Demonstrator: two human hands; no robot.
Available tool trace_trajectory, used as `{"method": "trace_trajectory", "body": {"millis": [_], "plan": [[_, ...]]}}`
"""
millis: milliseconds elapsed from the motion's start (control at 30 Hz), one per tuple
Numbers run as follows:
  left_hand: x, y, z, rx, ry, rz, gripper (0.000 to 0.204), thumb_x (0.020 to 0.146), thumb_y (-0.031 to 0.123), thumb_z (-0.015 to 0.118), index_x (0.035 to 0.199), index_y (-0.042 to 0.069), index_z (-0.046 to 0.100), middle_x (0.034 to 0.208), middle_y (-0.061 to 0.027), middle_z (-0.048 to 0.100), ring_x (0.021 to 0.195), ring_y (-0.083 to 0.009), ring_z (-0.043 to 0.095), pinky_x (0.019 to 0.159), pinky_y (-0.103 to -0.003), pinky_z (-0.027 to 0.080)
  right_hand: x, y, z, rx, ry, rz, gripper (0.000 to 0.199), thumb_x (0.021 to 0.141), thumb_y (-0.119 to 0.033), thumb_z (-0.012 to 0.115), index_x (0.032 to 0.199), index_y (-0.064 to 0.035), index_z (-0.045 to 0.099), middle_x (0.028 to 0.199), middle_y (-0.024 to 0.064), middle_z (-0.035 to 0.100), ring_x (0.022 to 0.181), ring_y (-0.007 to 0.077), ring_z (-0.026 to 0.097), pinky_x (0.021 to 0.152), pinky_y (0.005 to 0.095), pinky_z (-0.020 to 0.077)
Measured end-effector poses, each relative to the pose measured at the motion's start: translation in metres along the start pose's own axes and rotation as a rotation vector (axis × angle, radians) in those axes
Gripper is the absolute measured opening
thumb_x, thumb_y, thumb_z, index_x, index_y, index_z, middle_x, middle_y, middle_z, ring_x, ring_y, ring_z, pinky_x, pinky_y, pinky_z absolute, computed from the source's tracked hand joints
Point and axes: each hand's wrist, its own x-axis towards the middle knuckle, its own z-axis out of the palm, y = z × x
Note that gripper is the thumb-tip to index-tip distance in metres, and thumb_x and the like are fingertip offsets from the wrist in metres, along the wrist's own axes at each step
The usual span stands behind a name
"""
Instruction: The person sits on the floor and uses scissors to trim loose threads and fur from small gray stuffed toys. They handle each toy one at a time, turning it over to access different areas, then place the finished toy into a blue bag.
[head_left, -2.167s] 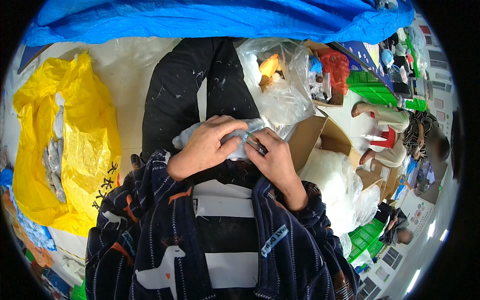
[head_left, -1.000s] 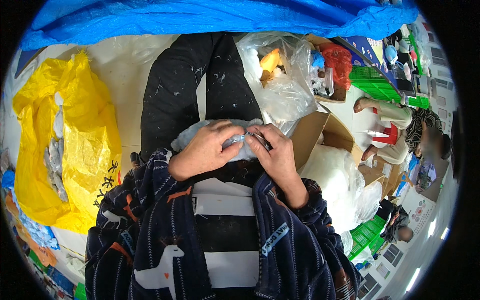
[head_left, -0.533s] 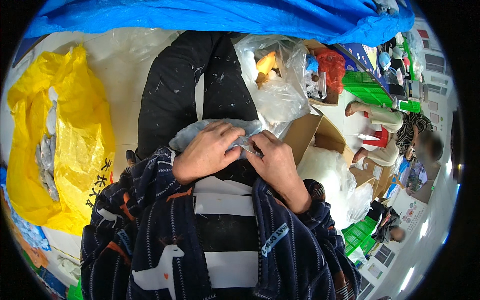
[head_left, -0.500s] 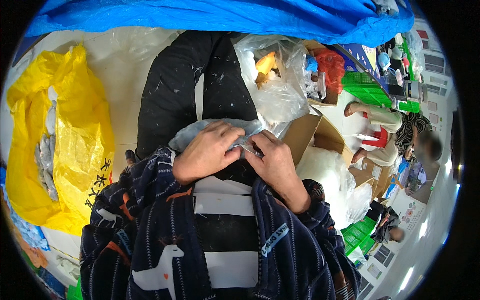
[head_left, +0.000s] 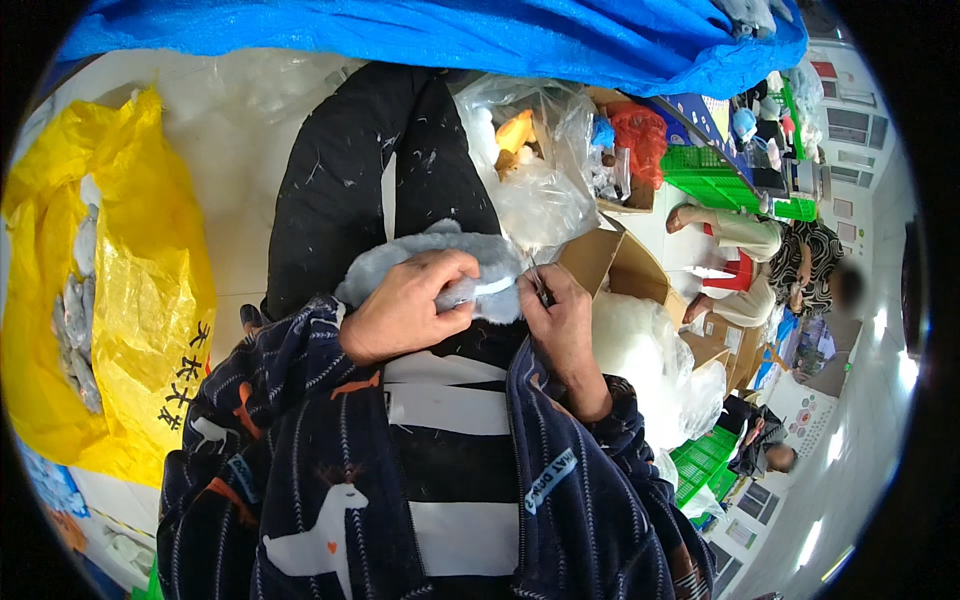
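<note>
A grey plush piece lies across my lap, with a small rounded bump on its far edge and a pale strip along its right part. My left hand is closed on its near side, thumb and fingers pinching the fabric. To the right of the plush, my right hand has its thumb and fingers pressed together around something small, thin and dark that I cannot make out. The right fingertips are slightly apart from the plush edge.
A yellow sack with grey plush pieces stands at left. Blue sheeting spans the far side. Clear plastic bags and an open cardboard box are at right. Two other people sit further right, near green crates.
My right hand has drawn away to the right from the plush and my left hand. More of the plush and its pale strip now shows between the hands.
</note>
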Motion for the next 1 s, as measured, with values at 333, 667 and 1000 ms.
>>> {"method": "trace_trajectory", "body": {"millis": [333,667,1000], "plan": [[0.0,0.001,-0.004,0.108,0.001,0.013,0.028,0.073,0.014,0.072,0.091,0.001,0.056,0.076,-0.0072,0.055,0.063,-0.0156,0.051,0.056,-0.027,0.043,-0.001,0.008,0.007,0.192,0.029,0.071,0.015,0.085,-0.013,0.06,0.089,0.0018,0.057,0.075,0.0143,0.059,0.064,0.0235,0.057,0.063,0.0319,0.0457],[0.004,0.016,-0.005,0.313,-0.036,0.094,0.029,0.074,0.015,0.071,0.093,0.002,0.055,0.09,-0.0104,0.054,0.079,-0.0228,0.055,0.069,-0.033,0.045,-0.004,0.021,0.015,0.483,0.004,0.236,0.024,0.091,-0.021,0.056,0.086,0.0026,0.055,0.068,0.008,0.054,0.064,0.0126,0.048,0.062,0.0278,0.0425],[-0.003,0.004,-0.009,0.323,-0.136,0.176,0.025,0.068,0.001,0.061,0.091,0.001,0.054,0.09,-0.0135,0.054,0.088,-0.0325,0.053,0.079,-0.038,0.044,0.034,0.07,0.05,0.489,-0.102,0.1,0.022,0.09,-0.02,0.057,0.089,0.0022,0.058,0.071,0.0077,0.059,0.068,0.0155,0.054,0.064,0.03,0.0443]]}}
